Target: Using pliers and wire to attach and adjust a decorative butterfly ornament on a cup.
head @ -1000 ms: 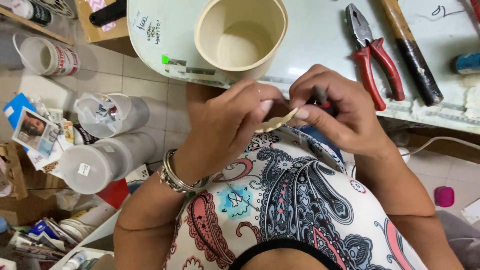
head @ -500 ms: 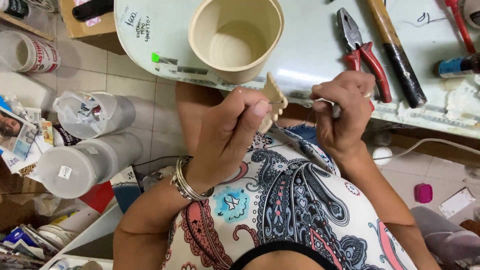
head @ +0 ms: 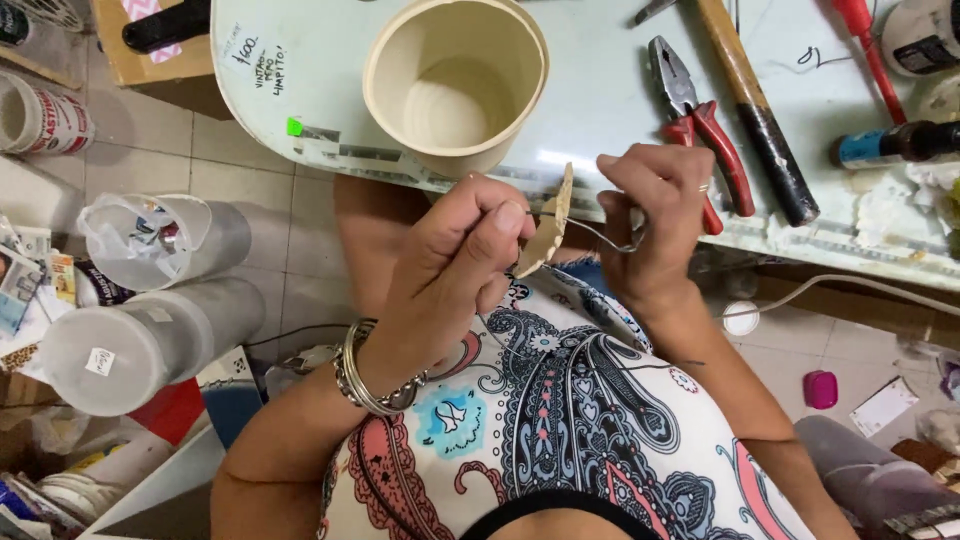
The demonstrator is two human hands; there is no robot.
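Cream-coloured flat piece [head: 548, 228] sits edge-up just below the cream cylindrical pot [head: 455, 85], off the table edge [head: 620, 205]. Left hand [head: 455, 265] pinches its lower end between thumb and fingers. Right hand [head: 655, 215], right of the piece, is curled shut around a thin metal tool [head: 600, 235] whose tip meets the piece. Red-handled pliers [head: 700, 120] and a hammer [head: 755, 110] lie right of the pot.
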